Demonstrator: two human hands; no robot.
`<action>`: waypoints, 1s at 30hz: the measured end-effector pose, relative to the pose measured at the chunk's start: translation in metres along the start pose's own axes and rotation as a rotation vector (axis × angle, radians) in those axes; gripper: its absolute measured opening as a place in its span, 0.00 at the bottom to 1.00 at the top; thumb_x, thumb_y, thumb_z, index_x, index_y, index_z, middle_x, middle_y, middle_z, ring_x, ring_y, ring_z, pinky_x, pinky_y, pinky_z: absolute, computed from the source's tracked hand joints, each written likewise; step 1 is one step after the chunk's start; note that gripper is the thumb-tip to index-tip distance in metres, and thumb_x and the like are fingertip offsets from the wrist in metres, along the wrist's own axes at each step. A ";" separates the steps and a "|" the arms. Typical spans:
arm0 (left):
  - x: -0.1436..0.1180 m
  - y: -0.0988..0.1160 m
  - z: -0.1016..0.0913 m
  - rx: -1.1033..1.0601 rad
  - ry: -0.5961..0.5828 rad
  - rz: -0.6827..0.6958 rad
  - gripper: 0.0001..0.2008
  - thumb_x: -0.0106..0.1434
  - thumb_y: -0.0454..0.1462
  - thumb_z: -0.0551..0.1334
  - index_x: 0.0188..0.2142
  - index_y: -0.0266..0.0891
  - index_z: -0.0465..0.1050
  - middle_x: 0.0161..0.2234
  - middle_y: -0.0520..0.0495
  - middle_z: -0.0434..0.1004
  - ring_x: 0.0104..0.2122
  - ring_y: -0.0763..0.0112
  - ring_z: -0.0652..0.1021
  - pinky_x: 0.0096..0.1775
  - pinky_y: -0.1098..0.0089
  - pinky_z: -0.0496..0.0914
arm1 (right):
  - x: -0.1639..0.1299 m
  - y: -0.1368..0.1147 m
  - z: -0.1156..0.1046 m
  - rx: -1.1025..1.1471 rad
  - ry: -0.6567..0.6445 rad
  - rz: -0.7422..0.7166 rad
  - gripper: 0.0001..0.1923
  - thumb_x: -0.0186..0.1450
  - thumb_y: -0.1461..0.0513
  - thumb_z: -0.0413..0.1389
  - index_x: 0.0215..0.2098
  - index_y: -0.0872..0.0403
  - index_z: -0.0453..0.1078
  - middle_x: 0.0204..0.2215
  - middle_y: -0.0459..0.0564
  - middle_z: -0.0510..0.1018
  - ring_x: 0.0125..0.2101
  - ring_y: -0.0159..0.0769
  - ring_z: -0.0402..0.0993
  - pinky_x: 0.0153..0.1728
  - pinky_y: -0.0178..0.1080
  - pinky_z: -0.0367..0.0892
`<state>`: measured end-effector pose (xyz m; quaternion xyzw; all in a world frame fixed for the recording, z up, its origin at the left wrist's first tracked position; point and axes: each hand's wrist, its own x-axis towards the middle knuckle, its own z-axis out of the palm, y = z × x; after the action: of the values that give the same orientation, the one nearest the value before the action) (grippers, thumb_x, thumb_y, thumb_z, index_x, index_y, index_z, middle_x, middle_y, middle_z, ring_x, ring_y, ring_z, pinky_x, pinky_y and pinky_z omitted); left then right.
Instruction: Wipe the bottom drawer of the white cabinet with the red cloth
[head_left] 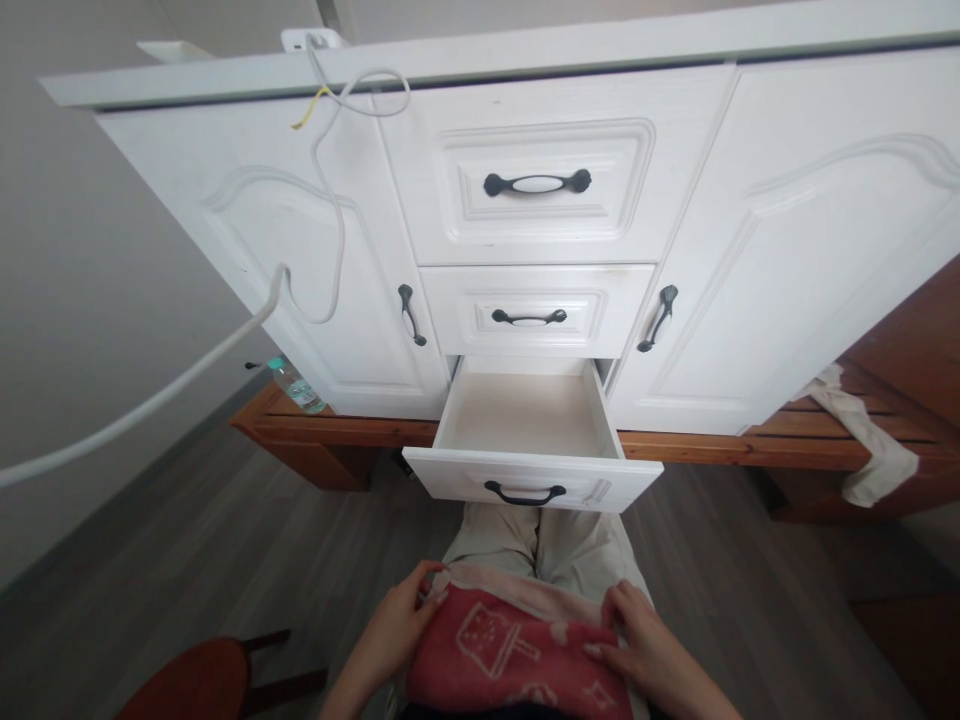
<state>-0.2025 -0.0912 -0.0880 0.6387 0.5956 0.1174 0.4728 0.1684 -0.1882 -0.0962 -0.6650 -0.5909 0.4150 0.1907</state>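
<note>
Where two hands (403,615) (637,635) grip, one cloth (517,650) spreads.

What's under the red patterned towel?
Beige trousers show past the far edge of the red patterned towel, which the left hand and right hand hold at either side. Whatever lies directly beneath it is covered.

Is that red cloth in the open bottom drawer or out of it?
Out: the left hand and right hand hold the red cloth, and light trousers show between it and the bottom drawer.
</note>
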 end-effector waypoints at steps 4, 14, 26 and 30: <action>0.004 0.008 0.004 -0.101 0.073 0.087 0.15 0.63 0.50 0.62 0.40 0.42 0.75 0.38 0.46 0.83 0.42 0.57 0.81 0.46 0.64 0.70 | 0.001 -0.013 -0.004 0.024 -0.030 0.041 0.14 0.60 0.53 0.60 0.34 0.50 0.61 0.37 0.51 0.76 0.40 0.44 0.71 0.42 0.43 0.64; 0.005 0.019 -0.002 -0.378 0.311 0.130 0.18 0.59 0.54 0.68 0.35 0.43 0.74 0.33 0.50 0.81 0.36 0.61 0.80 0.41 0.65 0.72 | 0.009 -0.011 -0.017 0.098 -0.005 -0.035 0.17 0.67 0.47 0.50 0.39 0.51 0.70 0.42 0.54 0.78 0.46 0.47 0.74 0.50 0.46 0.66; 0.026 -0.024 0.015 -0.148 0.186 0.004 0.17 0.54 0.52 0.66 0.31 0.40 0.76 0.34 0.43 0.82 0.40 0.51 0.81 0.47 0.58 0.71 | 0.020 0.019 0.005 -0.087 0.147 0.018 0.13 0.67 0.52 0.48 0.34 0.51 0.67 0.41 0.59 0.76 0.45 0.48 0.72 0.50 0.49 0.66; 0.026 -0.019 0.010 -0.211 0.176 0.071 0.20 0.58 0.55 0.65 0.35 0.41 0.76 0.45 0.39 0.82 0.49 0.51 0.80 0.51 0.59 0.72 | 0.019 0.020 0.004 0.000 0.127 -0.004 0.17 0.69 0.48 0.47 0.35 0.51 0.67 0.41 0.57 0.76 0.44 0.48 0.73 0.50 0.48 0.66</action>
<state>-0.2008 -0.0765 -0.1183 0.5931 0.5962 0.2518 0.4789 0.1773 -0.1756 -0.1194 -0.6888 -0.5789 0.3718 0.2285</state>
